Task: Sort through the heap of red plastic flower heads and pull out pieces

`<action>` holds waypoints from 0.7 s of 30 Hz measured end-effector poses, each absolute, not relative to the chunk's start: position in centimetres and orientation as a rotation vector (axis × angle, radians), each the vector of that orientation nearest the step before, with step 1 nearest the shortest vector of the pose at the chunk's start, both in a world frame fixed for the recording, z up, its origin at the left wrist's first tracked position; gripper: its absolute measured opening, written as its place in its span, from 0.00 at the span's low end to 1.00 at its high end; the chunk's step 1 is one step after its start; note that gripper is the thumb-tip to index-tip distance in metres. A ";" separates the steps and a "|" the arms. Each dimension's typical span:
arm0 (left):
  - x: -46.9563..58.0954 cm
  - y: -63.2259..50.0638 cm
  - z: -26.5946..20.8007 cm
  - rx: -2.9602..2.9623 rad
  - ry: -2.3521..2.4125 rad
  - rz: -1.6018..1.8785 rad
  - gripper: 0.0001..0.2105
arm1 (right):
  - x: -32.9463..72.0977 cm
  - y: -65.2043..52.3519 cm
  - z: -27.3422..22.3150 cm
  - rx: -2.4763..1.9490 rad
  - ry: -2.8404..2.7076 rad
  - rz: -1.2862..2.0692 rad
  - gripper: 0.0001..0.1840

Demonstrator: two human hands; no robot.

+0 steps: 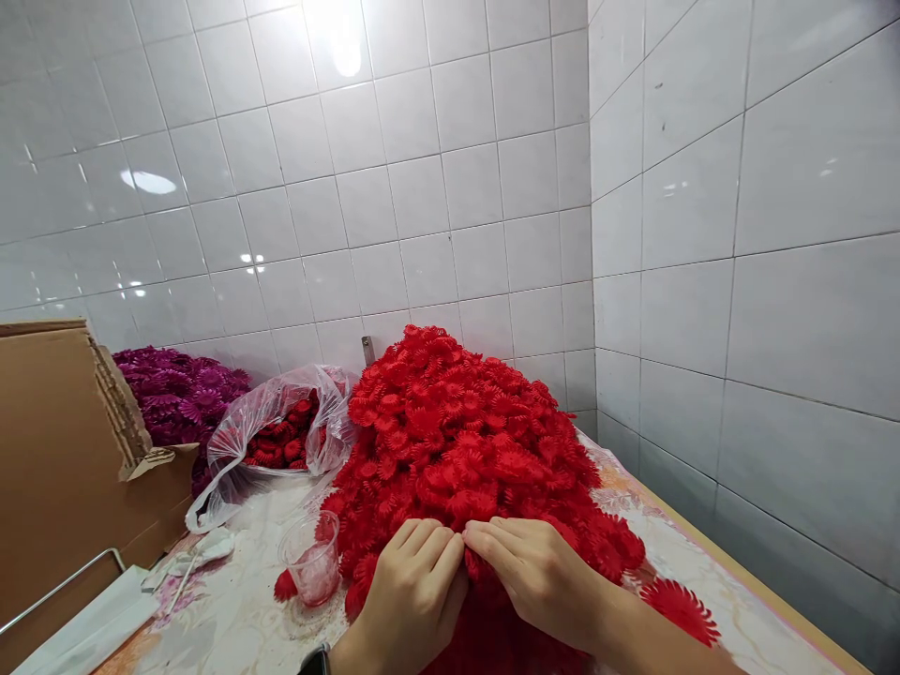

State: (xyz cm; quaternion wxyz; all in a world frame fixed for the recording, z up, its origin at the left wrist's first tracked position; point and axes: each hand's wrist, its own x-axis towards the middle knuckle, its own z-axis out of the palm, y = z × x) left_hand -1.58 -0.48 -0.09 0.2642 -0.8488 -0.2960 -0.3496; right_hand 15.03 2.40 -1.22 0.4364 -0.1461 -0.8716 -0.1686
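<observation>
My left hand and my right hand meet at the fingertips in front of a tall heap of red fabric flowers. Both hands are closed in a pinch, thumbs hidden behind the fingers. Red fringed material shows right at the fingertips; it looks like a flower held between them, though its outline merges with the heap. More red lies below and between the wrists. A clear plastic cup with some red inside stands left of my left hand, and a small red piece lies beside it.
Behind the cup lies an open clear plastic bag of dark red flowers. Purple flowers are piled farther left, behind a cardboard box. A single fringed red flower lies at the right. Tiled walls close off the back and right.
</observation>
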 end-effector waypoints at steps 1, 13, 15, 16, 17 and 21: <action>-1.6 -0.5 -0.1 -2.296 -0.804 -0.943 0.10 | 15.0 2.4 -1.2 -0.358 -2.166 -0.418 0.16; -1.7 -0.3 -0.3 -2.308 -0.802 -0.952 0.09 | 15.0 2.3 -1.2 -0.355 -2.177 -0.402 0.16; -1.7 -0.4 -0.3 -2.306 -0.801 -0.952 0.09 | 15.0 2.3 -1.2 -0.361 -2.179 -0.410 0.16; -1.6 -0.4 -0.2 -2.303 -0.800 -0.954 0.09 | 15.0 2.3 -1.2 -0.364 -2.181 -0.416 0.15; -1.6 -0.4 -0.2 -2.303 -0.801 -0.955 0.09 | 15.0 2.3 -1.2 -0.367 -2.182 -0.420 0.15; -1.7 -0.4 -0.1 -2.308 -0.801 -0.958 0.09 | 15.0 2.4 -1.3 -0.364 -2.189 -0.423 0.14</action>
